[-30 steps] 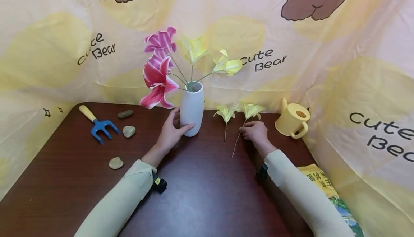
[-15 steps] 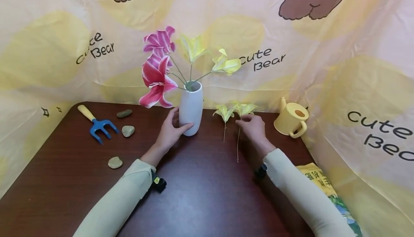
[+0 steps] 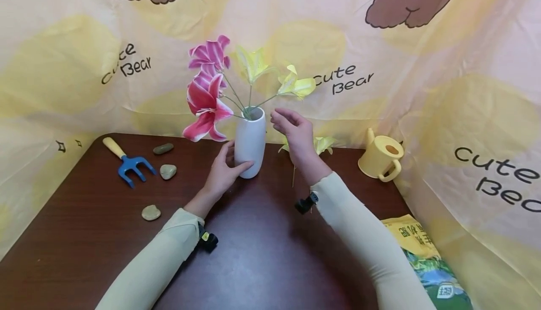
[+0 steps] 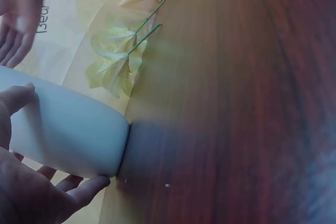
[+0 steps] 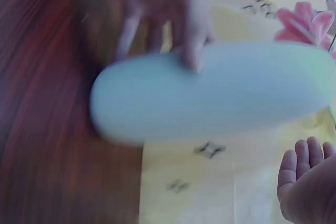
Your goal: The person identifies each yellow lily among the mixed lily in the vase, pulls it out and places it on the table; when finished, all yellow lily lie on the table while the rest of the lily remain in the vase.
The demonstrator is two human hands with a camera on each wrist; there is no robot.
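Note:
My left hand point(image 3: 221, 171) holds the lower body of a white vase point(image 3: 250, 143), thumb across the front and fingers round the far side. The vase stands upright on the table. Pink lilies point(image 3: 210, 105) lean left out of its mouth, and yellow lilies point(image 3: 296, 84) rise at the back and right. Beside the rim, to its right, my right hand point(image 3: 297, 136) is raised with loosely bent fingers and nothing in them. Two more yellow lilies point(image 4: 113, 74) lie on the table to the right of the vase; in the head view the right hand and forearm partly cover them.
A yellow watering can point(image 3: 380, 157) stands at the back right corner. Nearer on the right lies a printed yellow and green bag point(image 3: 431, 263). On the left are a blue hand fork point(image 3: 134, 166) and several stones point(image 3: 168, 172). A patterned cloth point(image 3: 329, 42) hangs behind the table.
My right hand has let go of the yellow lily, shifted slightly left on the table, and has moved up and left to the vase rim. The left hand stays on the vase.

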